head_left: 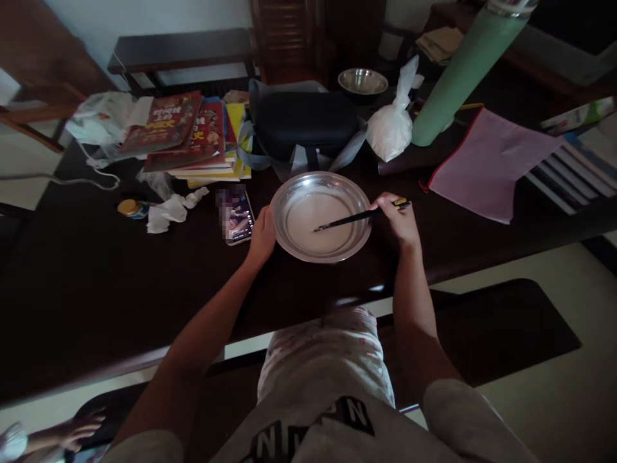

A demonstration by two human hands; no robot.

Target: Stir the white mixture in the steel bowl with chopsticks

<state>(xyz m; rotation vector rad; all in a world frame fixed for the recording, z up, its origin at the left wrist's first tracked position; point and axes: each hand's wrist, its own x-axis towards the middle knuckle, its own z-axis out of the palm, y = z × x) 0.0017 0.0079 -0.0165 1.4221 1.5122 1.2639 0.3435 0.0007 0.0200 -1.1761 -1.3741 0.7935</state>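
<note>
Chopsticks (pixel 359 218) in right hand (pixel 399 222), one steel plate (pixel 321 217).

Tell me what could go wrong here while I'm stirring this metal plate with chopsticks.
The metal plate is shallow and holds a thin pale liquid; brisk strokes with the chopsticks in your right hand might slop it over the rim. The phone lies close beside your left hand, probably within splash range. The plate could also slide on the dark table if that hand lets go.
</note>
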